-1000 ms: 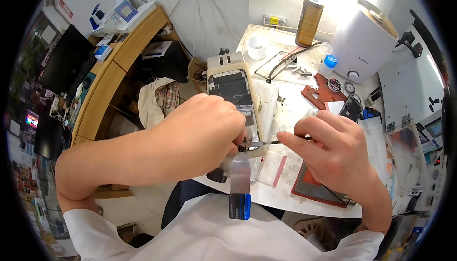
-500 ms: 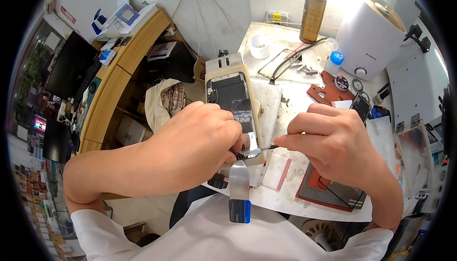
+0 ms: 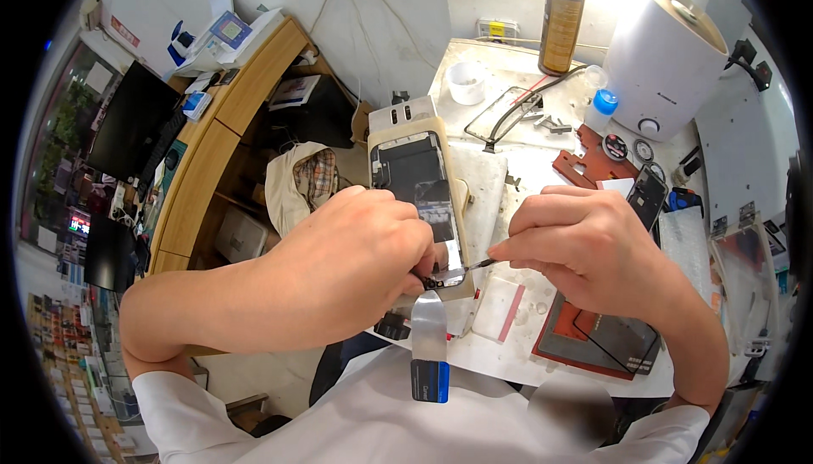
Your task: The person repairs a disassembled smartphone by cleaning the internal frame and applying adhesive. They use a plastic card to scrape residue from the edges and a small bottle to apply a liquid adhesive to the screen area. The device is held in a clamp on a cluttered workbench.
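An opened phone (image 3: 415, 178), with a dark inner surface and a shiny strip along its lower part, lies on a beige holder (image 3: 458, 293). My left hand (image 3: 373, 231) is closed, thumb and fingers pinched at the phone's lower edge; what they grip is hidden. Beside its thumb, a flat metal pry blade (image 3: 429, 328) with a black and blue handle (image 3: 430, 380) sticks out toward me. Whether the fingers hold that blade I cannot tell. My right hand (image 3: 584, 248) is closed on a thin dark-handled pick (image 3: 483, 263), its tip at the phone's lower right corner.
On the white table (image 3: 500, 362) stand a white tub (image 3: 466, 83), a spray can (image 3: 561, 26), a blue-capped bottle (image 3: 603, 107) and a white humidifier (image 3: 665, 62). Another phone (image 3: 648, 196) lies beyond my right hand. A grey-brown pad (image 3: 589, 345) sits near the front edge.
The whole view has shifted slightly. My two hands stay almost where they were at the phone's lower end, the pick's tip still at the corner.
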{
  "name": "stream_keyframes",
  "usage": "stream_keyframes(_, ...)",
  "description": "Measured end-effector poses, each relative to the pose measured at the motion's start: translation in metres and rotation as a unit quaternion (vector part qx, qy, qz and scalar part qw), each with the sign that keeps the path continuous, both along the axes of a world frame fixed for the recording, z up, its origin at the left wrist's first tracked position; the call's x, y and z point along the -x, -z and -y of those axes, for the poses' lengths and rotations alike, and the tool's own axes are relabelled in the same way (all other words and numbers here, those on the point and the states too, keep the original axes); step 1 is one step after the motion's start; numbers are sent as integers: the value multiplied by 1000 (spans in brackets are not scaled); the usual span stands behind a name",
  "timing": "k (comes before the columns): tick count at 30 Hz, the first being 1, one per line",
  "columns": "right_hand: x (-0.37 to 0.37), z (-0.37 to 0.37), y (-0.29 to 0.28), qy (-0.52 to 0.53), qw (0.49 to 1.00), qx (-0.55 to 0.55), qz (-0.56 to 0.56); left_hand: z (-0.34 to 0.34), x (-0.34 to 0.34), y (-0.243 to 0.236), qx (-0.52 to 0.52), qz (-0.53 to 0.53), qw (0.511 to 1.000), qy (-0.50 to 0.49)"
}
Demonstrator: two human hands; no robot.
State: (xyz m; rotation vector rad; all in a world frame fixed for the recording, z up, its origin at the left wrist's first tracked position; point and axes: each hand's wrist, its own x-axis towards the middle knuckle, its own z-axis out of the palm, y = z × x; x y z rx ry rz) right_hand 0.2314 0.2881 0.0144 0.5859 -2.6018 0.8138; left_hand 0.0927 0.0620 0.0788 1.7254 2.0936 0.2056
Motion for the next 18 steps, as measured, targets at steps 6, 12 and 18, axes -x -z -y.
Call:
stream_keyframes(6, 9, -3, 3, -21, 1000, 9, 3, 0, 0, 0, -1, -1, 1000, -3)
stream_keyframes(12, 19, -9, 7, -36, 998, 46, 15, 1, 0, 0, -1, 9, 1000, -7)
stream_keyframes(18, 19, -10, 5, -46, 997, 47, 41, 1, 1, 0, -2, 3, 1000, 0)
